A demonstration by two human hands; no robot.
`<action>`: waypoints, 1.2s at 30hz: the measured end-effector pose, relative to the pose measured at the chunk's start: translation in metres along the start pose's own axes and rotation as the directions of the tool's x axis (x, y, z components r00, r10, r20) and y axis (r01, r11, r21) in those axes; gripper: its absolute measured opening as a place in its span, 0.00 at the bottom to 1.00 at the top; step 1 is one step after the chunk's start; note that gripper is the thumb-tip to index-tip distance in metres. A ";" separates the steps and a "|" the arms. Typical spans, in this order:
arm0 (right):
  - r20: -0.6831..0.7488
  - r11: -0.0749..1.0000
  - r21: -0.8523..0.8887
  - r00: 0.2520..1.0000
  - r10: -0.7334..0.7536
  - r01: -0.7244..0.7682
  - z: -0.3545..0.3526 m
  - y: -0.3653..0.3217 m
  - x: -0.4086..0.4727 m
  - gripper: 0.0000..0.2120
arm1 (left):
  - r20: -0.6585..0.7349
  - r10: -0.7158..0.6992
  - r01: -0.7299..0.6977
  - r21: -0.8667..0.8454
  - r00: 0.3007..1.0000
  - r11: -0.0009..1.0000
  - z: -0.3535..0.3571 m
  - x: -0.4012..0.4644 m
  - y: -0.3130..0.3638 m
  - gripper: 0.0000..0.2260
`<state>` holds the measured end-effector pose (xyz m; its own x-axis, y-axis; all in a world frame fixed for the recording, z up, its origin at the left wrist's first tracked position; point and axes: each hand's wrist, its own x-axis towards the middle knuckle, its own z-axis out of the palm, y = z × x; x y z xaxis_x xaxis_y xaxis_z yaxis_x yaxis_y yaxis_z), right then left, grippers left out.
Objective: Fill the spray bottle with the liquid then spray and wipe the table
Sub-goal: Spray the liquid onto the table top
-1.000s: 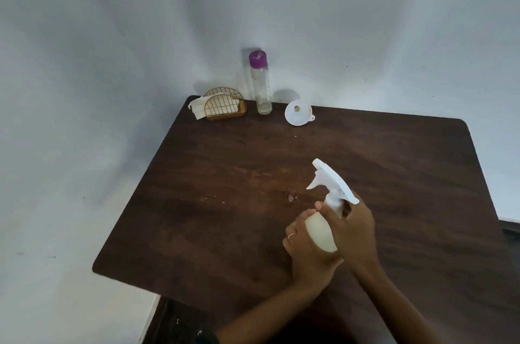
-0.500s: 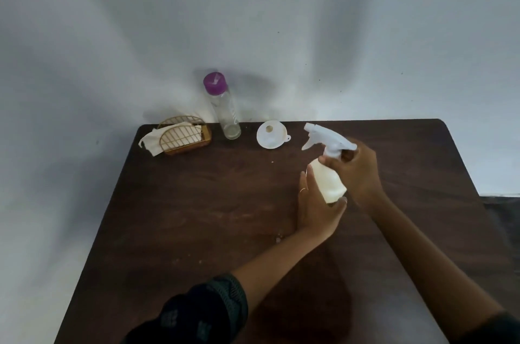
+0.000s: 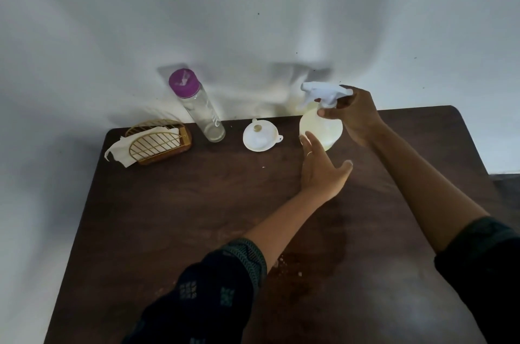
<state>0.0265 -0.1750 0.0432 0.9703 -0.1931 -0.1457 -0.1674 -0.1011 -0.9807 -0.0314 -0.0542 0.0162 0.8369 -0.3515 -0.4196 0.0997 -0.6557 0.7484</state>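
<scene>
- The table (image 3: 197,231) is dark brown wood with rounded corners, its far edge against a pale wall (image 3: 253,6). Pale crumbs lie on its near middle, beside the left sleeve.
- The right hand (image 3: 356,116) reaches out over the far edge, right of centre. Its fingers and thumb are curled round the neck of the spray bottle (image 3: 320,127), just under the white trigger head, and grip it.
- The left hand (image 3: 322,172) is open just below the bottle, fingers straight and together, thumb spread to the right. Its fingertips touch or nearly touch the bottle's lower left side; I cannot tell which. It holds nothing. A ring shows on one finger.
- The bottle has a round, pale yellowish body and stands near the far edge with its nozzle pointing left. Whether its base rests on the tabletop I cannot tell, as the left hand hides it.
- A clear bottle with a purple cap (image 3: 197,107) stands at the far edge, left of centre.
- A gold wire holder (image 3: 159,142) sits in the far left corner with white tissue in it.
- A white funnel (image 3: 261,137) lies between the clear bottle and the spray bottle, touching neither.
</scene>
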 end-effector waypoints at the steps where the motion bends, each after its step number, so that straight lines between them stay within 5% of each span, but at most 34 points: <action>1: -0.013 1.000 -0.002 1.000 0.003 -0.003 0.000 0.002 0.002 0.22 | -0.003 0.000 0.000 0.005 1.000 1.000 0.000 0.001 -0.001 0.45; 6: -0.067 0.999 -0.037 0.998 -0.014 0.012 0.002 0.000 -0.004 0.31 | 0.002 -0.005 0.005 0.010 1.000 1.000 -0.002 0.000 -0.003 0.44; 12: -0.191 0.995 0.069 0.978 0.083 -0.071 -0.003 -0.003 -0.030 0.28 | -0.080 0.056 -0.060 -0.037 0.995 0.998 -0.011 -0.029 -0.011 0.35; 17: -0.225 0.993 -0.005 0.967 0.117 -0.122 0.008 -0.006 -0.089 0.18 | -0.192 0.130 -0.141 -0.048 0.973 0.989 -0.021 -0.078 -0.031 0.23; 25: -0.091 0.977 -0.203 0.995 0.038 -0.056 0.060 0.016 -0.193 0.09 | -0.323 0.197 -0.201 0.022 0.926 0.979 -0.035 -0.175 -0.078 0.18; 36: 0.142 0.963 -0.269 0.989 0.037 0.003 0.149 0.017 -0.270 0.09 | -0.535 0.015 -0.112 -0.148 0.845 0.983 -0.065 -0.260 -0.138 0.18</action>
<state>-0.2120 0.0204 0.0463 0.9784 -0.0564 -0.1987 -0.2056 -0.3602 -0.9099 -0.2280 0.1707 0.0555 0.9964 0.0506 -0.0681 0.0844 -0.5059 0.8585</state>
